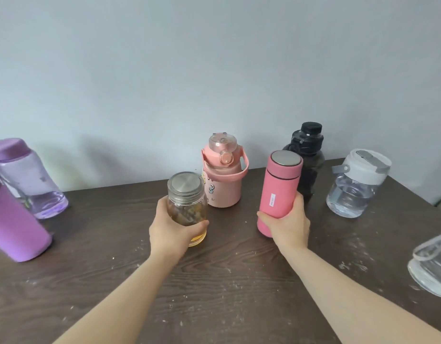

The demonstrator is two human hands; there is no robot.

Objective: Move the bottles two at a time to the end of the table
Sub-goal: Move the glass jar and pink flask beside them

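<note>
My left hand (171, 230) is wrapped around a clear glass bottle (187, 202) with a steel lid and amber liquid at its base. My right hand (287, 224) grips the lower half of a pink flask (279, 187) with a steel top. Both stand upright near the middle of the dark wooden table (214, 281). Just behind them, near the wall, stand a peach bottle with a strap handle (223, 180) and a black bottle (308, 155), the latter partly hidden by the pink flask.
On the left stand a clear lilac bottle (28, 180) and a solid purple one (13, 224). A clear bottle with a white lid (355, 184) is on the right; another clear bottle (432, 264) is cut off at the right edge. A grey wall backs the table.
</note>
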